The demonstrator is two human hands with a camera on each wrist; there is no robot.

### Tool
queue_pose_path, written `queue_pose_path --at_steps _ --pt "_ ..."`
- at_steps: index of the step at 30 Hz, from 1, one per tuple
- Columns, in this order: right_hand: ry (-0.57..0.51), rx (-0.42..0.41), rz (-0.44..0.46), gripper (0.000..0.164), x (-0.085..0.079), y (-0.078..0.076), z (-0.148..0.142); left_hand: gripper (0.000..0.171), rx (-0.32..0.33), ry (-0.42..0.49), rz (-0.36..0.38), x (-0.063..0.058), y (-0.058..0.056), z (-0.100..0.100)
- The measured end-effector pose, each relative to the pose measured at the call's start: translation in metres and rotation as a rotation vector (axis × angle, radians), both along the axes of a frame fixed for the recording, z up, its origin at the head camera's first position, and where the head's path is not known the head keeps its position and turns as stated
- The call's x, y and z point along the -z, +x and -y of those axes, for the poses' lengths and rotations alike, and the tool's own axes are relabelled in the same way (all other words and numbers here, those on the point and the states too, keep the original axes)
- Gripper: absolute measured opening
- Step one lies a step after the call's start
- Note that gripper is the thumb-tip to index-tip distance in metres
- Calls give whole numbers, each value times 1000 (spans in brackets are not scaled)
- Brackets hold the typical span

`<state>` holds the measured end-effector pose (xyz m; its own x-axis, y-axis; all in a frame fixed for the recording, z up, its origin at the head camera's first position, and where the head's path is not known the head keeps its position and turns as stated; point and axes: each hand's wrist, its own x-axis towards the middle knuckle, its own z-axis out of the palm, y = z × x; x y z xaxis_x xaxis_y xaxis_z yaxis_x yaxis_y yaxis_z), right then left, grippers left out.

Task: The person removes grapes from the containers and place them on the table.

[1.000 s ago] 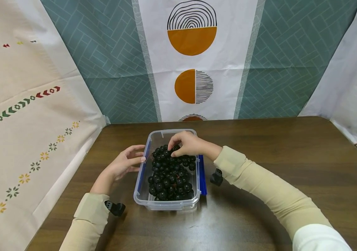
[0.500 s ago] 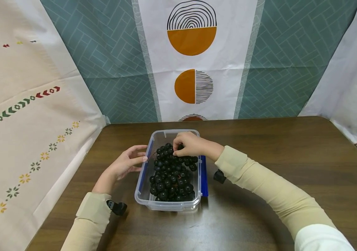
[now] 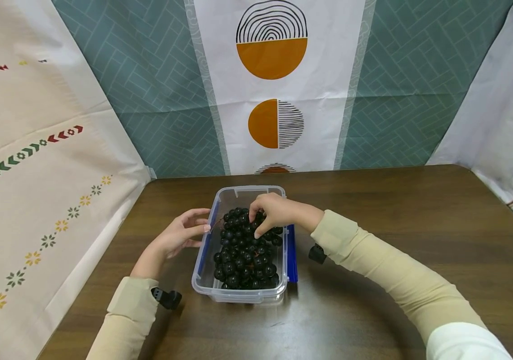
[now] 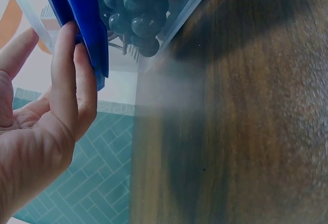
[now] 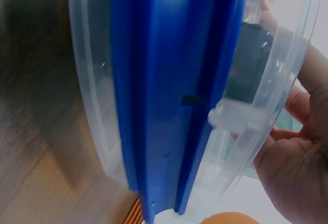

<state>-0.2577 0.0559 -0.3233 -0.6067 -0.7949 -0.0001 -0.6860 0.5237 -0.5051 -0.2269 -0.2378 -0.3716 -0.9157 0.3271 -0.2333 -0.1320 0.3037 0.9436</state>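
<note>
A clear plastic food container [image 3: 238, 296] with blue side latches stands on the wooden table, holding a dark bunch of black grapes [image 3: 235, 267]. My left hand [image 3: 179, 234] touches the container's left side, thumb tip at the rim. The left wrist view shows its fingers [image 4: 63, 75] against the blue latch [image 4: 87, 19], with grapes behind the clear wall. Reaching in over the far right side, my right hand [image 3: 279, 211] has thumb and index finger spread at the upper grapes. Through the wall in the right wrist view, its fingertips are hidden.
Another blue latch [image 3: 292, 255] hangs outside the container's right wall. The brown table [image 3: 396, 225] extends mostly to the right. Patterned cloths [image 3: 157, 100] hang behind and at the left. Each wrist carries a small black camera [image 3: 169, 299].
The container shifted slightly right, then slightly back left. My right hand moved a little right, closed thumb and finger together, and now has them spread over the grapes. The left hand stayed at the rim.
</note>
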Motion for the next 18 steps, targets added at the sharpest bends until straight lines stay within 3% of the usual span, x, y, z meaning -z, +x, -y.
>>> queue_pose_path --at_steps 9,18 --pt "9 24 26 21 -1 2 3 61 5 13 2 1 0 1" --pt "-98 5 13 20 4 -1 -2 62 10 8 -6 2 0 2"
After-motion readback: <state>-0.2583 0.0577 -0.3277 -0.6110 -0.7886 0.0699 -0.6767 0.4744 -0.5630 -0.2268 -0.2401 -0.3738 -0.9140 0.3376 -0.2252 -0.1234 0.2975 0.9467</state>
